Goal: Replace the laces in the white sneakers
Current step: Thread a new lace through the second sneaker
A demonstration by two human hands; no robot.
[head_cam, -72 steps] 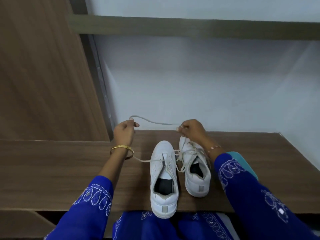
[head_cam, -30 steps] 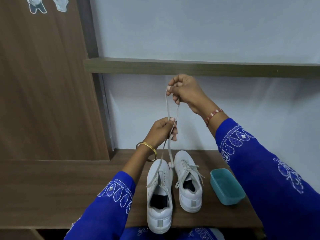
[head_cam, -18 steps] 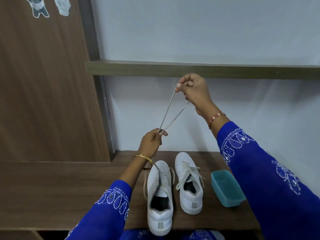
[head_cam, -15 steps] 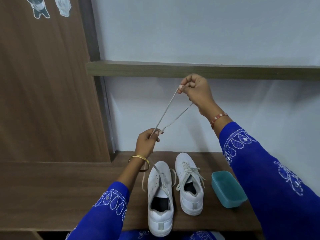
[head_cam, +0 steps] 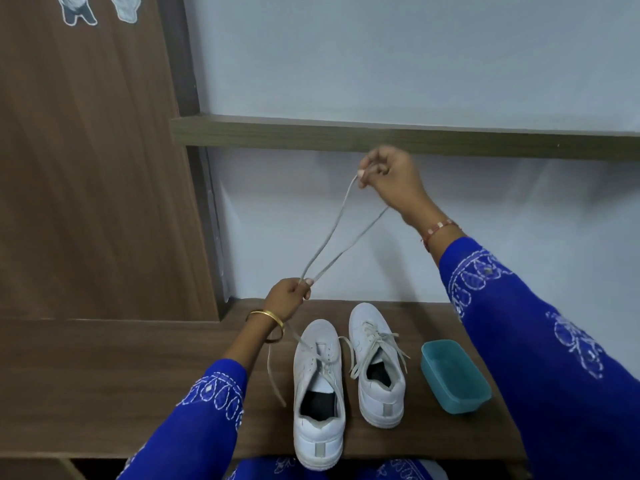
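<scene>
Two white sneakers stand side by side on the wooden table (head_cam: 104,375), toes away from me. The left sneaker (head_cam: 318,393) has its lace mostly pulled out, while the right sneaker (head_cam: 377,365) is laced and untied. A white lace (head_cam: 332,237) runs doubled through the air between my hands. My left hand (head_cam: 287,297) pinches the lace low, just above the left sneaker's toe. My right hand (head_cam: 391,174) grips its upper end, raised near the shelf. A loose end of lace (head_cam: 273,375) hangs from my left hand onto the table.
A teal plastic tub (head_cam: 455,379) sits to the right of the sneakers. A wooden shelf (head_cam: 381,138) crosses the white wall above. A brown wood panel (head_cam: 86,168) with stickers stands on the left. The table's near edge lies just below the sneakers' heels.
My left hand has slid down and left along the lace, drawing it taut and slanted. My right hand has stayed high near the shelf. The sneakers have not moved.
</scene>
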